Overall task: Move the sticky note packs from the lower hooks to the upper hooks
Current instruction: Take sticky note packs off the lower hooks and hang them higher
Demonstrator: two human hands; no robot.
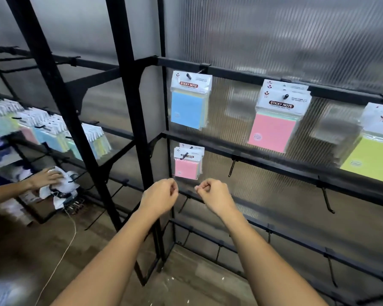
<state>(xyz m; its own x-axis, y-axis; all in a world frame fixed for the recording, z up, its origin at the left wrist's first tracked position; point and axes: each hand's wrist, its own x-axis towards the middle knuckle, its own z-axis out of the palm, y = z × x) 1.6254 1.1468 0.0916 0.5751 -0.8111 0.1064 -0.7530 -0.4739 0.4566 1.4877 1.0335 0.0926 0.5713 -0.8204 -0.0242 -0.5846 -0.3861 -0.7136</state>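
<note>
Pink sticky note pack [187, 167] hanging on lower hook [184, 156], left hand [160, 194] and right hand [213, 194] just below it, apart, fingers curled, nothing visibly gripped, blue pack [188, 108] on rail above

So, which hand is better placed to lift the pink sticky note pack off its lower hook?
Left, narrowly: the left hand sits just under the pink sticky note pack; the right hand is slightly farther off.
</note>
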